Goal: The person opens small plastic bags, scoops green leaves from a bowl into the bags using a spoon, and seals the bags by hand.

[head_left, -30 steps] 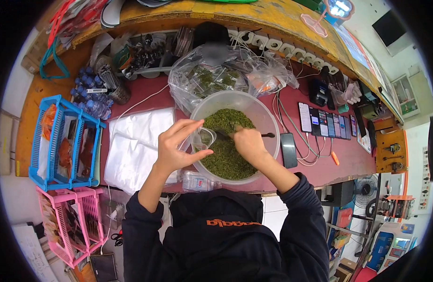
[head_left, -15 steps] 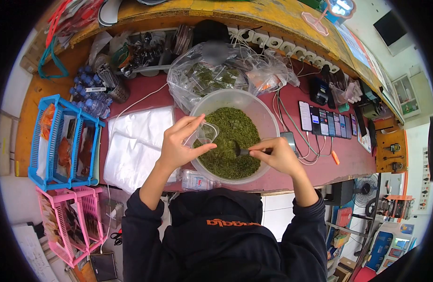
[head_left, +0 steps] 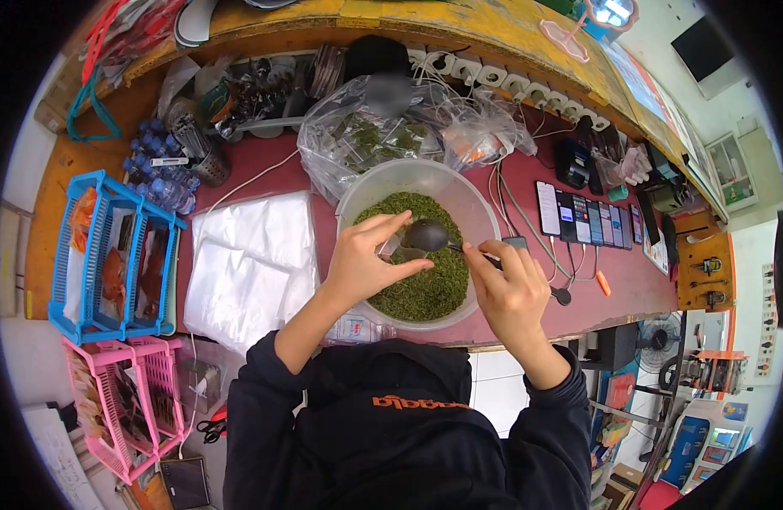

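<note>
red table (head_left: pixel 634 272) held tub (head_left: pixel 483 217) of flakes (head_left: pixel 425 293), spread left hand (head_left: pixel 362 270) held clear bag (head_left: pixel 390 246), right hand (head_left: pixel 515 293) pinched black spoon (head_left: pixel 427 235)

Wearer's clothing: near-black navy top (head_left: pixel 391 459) at six o'clock, with orange lettering (head_left: pixel 419 403), partly illegible; matching left sleeve (head_left: pixel 268 416) at seven, right sleeve (head_left: pixel 544 425) at five, bunched along forearms; left hand (head_left: pixel 364 265) and right hand (head_left: pixel 512 287) bare.

tub (head_left: pixel 408 174): smooth translucent plastic | green flakes (head_left: pixel 417 297): rough, matt | spoon (head_left: pixel 427 235): smooth, faintly glossy | bags (head_left: pixel 234 285) at tub's 9 o'clock: glossy plastic | shelf (head_left: pixel 323 24) at 12: scuffed wood
</note>
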`<action>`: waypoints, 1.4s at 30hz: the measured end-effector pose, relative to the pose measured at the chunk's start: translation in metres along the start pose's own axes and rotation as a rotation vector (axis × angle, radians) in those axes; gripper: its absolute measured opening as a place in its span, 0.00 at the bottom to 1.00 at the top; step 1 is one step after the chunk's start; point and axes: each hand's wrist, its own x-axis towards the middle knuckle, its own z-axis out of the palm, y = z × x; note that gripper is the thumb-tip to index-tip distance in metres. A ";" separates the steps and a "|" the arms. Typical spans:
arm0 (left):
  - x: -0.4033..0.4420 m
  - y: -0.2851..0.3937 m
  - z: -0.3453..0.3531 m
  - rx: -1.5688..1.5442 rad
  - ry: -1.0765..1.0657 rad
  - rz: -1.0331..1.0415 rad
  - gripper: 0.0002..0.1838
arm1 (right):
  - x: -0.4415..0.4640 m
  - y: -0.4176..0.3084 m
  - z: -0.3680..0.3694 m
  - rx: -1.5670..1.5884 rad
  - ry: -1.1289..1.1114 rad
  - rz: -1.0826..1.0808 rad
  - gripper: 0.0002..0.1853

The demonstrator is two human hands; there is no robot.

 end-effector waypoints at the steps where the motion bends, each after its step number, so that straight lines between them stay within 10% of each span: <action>1: -0.001 -0.003 0.001 0.034 0.039 0.028 0.35 | 0.000 0.000 -0.003 0.002 0.000 -0.001 0.12; 12: -0.012 0.005 0.015 0.350 0.203 0.152 0.38 | 0.011 -0.003 0.038 0.525 -0.169 0.169 0.07; 19: 0.003 -0.023 -0.023 -0.293 -0.280 -0.095 0.11 | 0.013 0.011 0.032 0.682 -0.220 0.099 0.06; 26: -0.003 -0.015 -0.007 -0.488 -0.170 -0.212 0.06 | -0.011 0.002 0.042 0.999 -0.281 0.612 0.05; 33: -0.012 0.000 -0.003 -0.522 -0.149 -0.195 0.06 | -0.021 -0.004 0.039 1.236 -0.183 0.651 0.03; 42: -0.020 0.016 0.001 -0.319 -0.141 -0.065 0.04 | -0.017 -0.019 0.030 0.978 -0.210 0.497 0.03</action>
